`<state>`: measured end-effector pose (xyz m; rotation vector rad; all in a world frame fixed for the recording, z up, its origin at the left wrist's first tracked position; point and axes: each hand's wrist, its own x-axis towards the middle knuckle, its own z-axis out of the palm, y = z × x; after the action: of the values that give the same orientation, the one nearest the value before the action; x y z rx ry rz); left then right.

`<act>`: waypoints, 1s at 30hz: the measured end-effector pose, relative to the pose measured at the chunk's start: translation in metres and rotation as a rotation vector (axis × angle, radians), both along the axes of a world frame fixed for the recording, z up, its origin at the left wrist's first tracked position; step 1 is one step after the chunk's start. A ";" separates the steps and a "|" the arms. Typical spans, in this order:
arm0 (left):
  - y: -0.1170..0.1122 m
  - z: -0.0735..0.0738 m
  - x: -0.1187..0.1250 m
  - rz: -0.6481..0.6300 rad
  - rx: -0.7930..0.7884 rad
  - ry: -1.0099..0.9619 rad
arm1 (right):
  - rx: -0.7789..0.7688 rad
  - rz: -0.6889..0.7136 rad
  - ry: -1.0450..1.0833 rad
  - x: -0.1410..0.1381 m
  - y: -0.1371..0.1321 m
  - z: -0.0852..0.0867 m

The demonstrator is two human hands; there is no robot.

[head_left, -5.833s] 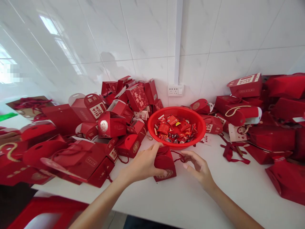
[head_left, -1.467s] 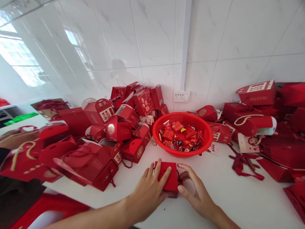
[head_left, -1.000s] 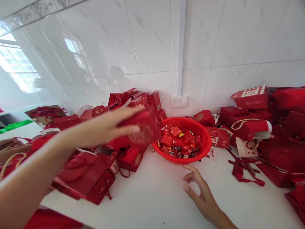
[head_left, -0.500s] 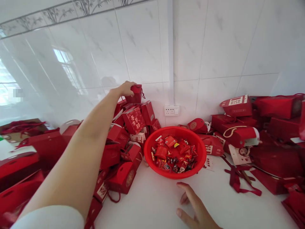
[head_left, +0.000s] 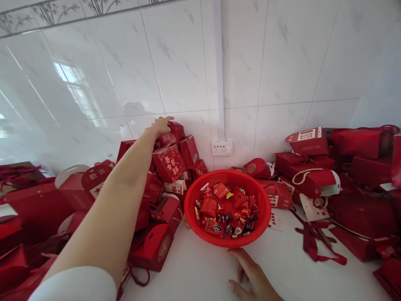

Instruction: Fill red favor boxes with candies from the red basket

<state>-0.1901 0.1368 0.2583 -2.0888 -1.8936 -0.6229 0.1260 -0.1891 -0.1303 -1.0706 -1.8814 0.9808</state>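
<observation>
My left hand is at the top of the left pile, touching or just beside a red gift box. Its visible fingers stretch out over the box rather than wrapping round it, and part of the hand hides the box's left side. Below that box lies another red gift box with white lettering and a floral print. My right hand hovers low over the white table, fingers apart and holding nothing. Just beyond its fingertips sits a round red plastic basket with wrapped candies inside.
Red gift boxes are heaped along the left, partly behind my forearm. More boxes are stacked on the right, with a dark red ribbon in front. A tiled wall with a socket rises behind the white table.
The red box my left hand gripped above the pile now rests lower, on top of it, and the fingers have loosened. The camera view has shifted slightly. My right hand stays near the basket.
</observation>
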 end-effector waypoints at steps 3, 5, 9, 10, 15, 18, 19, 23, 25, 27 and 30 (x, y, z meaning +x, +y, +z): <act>-0.002 -0.003 0.001 -0.004 -0.029 -0.008 | 0.000 0.000 -0.022 -0.001 0.002 0.001; -0.005 -0.005 0.003 0.001 -0.056 -0.009 | -0.007 -0.007 -0.035 -0.002 0.001 0.001; -0.011 -0.011 0.006 0.069 -0.121 -0.001 | -0.022 -0.025 -0.037 -0.003 -0.001 0.004; -0.012 -0.012 0.006 0.076 -0.122 -0.004 | -0.023 -0.025 -0.029 -0.003 -0.001 0.004; -0.018 -0.017 0.009 0.022 -0.071 -0.075 | 0.024 -0.041 0.022 -0.004 -0.001 0.003; -0.024 -0.021 0.012 0.025 -0.036 -0.154 | 0.036 -0.044 0.036 -0.005 0.001 0.000; -0.026 -0.022 0.014 0.025 -0.024 -0.174 | 0.042 -0.044 0.036 -0.005 0.002 -0.001; -0.035 -0.027 0.019 0.042 -0.001 -0.198 | 0.046 -0.062 0.036 -0.006 0.002 0.003; -0.038 -0.028 0.021 0.082 0.000 -0.203 | 0.042 -0.063 0.034 -0.006 0.001 0.006; -0.041 -0.028 0.023 0.120 -0.012 -0.213 | 0.048 -0.059 0.028 -0.006 0.000 0.007; -0.047 -0.028 0.028 0.157 -0.021 -0.242 | 0.057 -0.057 0.027 -0.006 0.000 0.007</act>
<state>-0.1625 0.0901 0.2301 -1.9257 -2.1762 -0.8550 0.1201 -0.1886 -0.1229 -1.0667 -1.8355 0.8997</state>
